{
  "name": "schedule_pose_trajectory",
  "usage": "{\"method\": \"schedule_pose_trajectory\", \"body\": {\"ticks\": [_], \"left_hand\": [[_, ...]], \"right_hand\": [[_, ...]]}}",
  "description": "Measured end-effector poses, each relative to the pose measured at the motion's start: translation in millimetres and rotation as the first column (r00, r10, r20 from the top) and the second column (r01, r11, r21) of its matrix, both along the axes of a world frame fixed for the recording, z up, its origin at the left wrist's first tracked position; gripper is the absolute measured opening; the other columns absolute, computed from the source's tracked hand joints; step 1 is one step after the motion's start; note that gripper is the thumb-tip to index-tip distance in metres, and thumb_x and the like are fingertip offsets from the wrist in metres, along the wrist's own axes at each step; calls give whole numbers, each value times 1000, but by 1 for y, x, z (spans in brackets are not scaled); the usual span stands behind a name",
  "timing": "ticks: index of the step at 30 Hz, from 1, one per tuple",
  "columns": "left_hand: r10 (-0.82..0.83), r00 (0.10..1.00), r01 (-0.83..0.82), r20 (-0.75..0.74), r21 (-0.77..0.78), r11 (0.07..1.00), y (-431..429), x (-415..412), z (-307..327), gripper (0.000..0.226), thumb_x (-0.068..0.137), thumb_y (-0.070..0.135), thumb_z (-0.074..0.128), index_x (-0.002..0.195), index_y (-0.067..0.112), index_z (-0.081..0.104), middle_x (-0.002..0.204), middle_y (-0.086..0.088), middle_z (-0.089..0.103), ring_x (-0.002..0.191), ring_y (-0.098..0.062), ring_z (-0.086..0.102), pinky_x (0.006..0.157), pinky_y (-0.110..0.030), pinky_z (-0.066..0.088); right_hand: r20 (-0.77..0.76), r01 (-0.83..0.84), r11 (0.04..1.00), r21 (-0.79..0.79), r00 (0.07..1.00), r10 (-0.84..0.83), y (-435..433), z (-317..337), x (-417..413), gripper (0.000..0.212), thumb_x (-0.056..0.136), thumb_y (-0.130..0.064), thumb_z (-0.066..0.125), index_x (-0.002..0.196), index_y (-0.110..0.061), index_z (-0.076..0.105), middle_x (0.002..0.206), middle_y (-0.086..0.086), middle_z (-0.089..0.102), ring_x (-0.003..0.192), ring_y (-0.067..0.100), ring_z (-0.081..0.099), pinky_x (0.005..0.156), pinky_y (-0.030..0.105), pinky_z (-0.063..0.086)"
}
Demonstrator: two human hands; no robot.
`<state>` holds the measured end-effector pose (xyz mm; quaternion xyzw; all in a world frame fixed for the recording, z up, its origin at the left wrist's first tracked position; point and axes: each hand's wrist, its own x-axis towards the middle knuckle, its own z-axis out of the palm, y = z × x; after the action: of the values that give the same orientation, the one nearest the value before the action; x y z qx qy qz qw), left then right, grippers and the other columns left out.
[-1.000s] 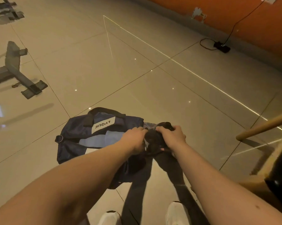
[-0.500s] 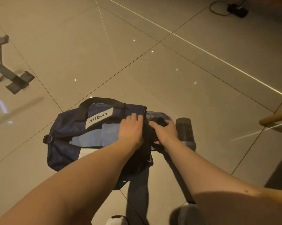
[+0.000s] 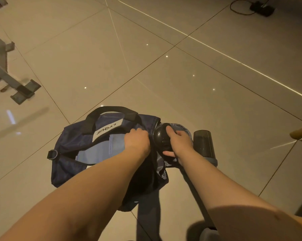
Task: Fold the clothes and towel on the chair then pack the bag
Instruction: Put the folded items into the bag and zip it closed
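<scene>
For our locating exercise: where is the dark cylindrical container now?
In the head view, the dark cylindrical container stands on the tiled floor right of centre, just past the right end of the navy bag, beside the right hand.

A navy fabric duffel bag (image 3: 68,150) with a black webbing handle (image 3: 112,109) and a white LVQUE label (image 3: 105,130) lies slumped and open on the tiled floor (image 3: 181,101), pale blue fabric (image 3: 115,146) showing in its mouth and a black glossy round object (image 3: 159,138) sitting at its right-hand end.

Dark round object (image 3: 161,138) in the right hand (image 3: 181,143) (too dim) is unidentifiable — bench (image 3: 0,70) cropped at left.
</scene>
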<state>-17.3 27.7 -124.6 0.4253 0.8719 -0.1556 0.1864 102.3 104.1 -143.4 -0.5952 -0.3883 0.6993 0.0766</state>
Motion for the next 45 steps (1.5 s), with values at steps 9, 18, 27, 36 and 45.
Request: {"method": "schedule_pose_trajectory", "body": {"ticks": [9, 18, 27, 36, 45], "left_hand": [[39, 991, -62, 129, 177, 982, -20, -28, 24, 59, 88, 11, 66, 141, 21, 40, 126, -11, 53, 111, -30, 53, 80, -39, 48], [-232, 944, 233, -233, -23, 972, -18, -25, 17, 58, 98, 61, 39, 122, 16, 65, 125, -8, 60, 124, -28, 44, 99, -42, 36], [-114, 974, 116, -195, 2, 993, -3, -24, 24, 41, 95, 40, 58, 126, 15, 58, 125, -8, 59, 117, -28, 55, 92, -39, 42], [-228, 951, 280, -209, 267, 922, -2, -28, 66, 13, 94, 28, 51, 91, 16, 55, 95, -2, 61, 88, -25, 59, 57, -33, 24], [-310, 948, 302, -70, 500, 811, -6, -14, 60, 18, 100, 26, 56, 102, 13, 67, 99, -6, 66, 87, -27, 59, 67, -32, 31]], "right_hand": [[11, 75, 993, -86, 997, -74, -1, -2, 4, 59, 92, -50, 66, 135, -13, 51, 122, 15, 59, 96, 35, 68, 66, 43, 65], [-52, -5, 997, -72, 999, 1, -18, -7, 0, 68, 94, -54, 58, 152, -26, 36, 137, 12, 58, 77, 30, 76, 69, 42, 65], [20, -38, 999, 19, 999, 38, -21, -7, -3, 64, 92, -54, 60, 144, -20, 44, 127, 8, 58, 102, 29, 65, 81, 42, 62], [-79, -113, 982, 150, 989, 126, -33, 12, -17, 23, 92, -37, 68, 113, -36, 58, 105, -9, 63, 91, 22, 69, 76, 42, 64], [-44, -131, 977, 168, 989, 140, -26, -11, -35, 45, 96, -5, 62, 139, -16, 58, 134, 6, 64, 116, 24, 62, 99, 36, 51]]}}
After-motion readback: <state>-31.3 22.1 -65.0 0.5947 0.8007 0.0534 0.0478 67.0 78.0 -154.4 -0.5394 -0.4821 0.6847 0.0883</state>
